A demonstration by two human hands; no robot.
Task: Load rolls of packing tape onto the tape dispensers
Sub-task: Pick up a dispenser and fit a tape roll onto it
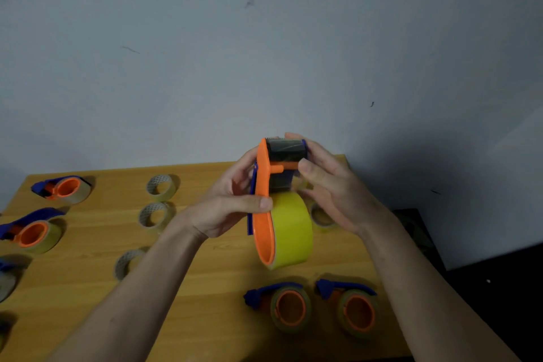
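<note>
- Left hand [232,211]: raised in front of the body, fingers curled, thumb extended rightward and pressing, gripping.
- Right hand [332,185]: raised opposite, fingers loosely bent, thumb pointing left.
- Both forearms bare, converging upward.

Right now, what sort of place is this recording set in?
Probably a plain indoor workstation rather than a warehouse: a wooden table pushed against a bare grey wall, laid out with loose tape rolls and loaded tape dispensers.

orange-and-blue tape dispenser [263,185] upright above the table — a yellow tape roll [292,232] seated on its hub.
</note>
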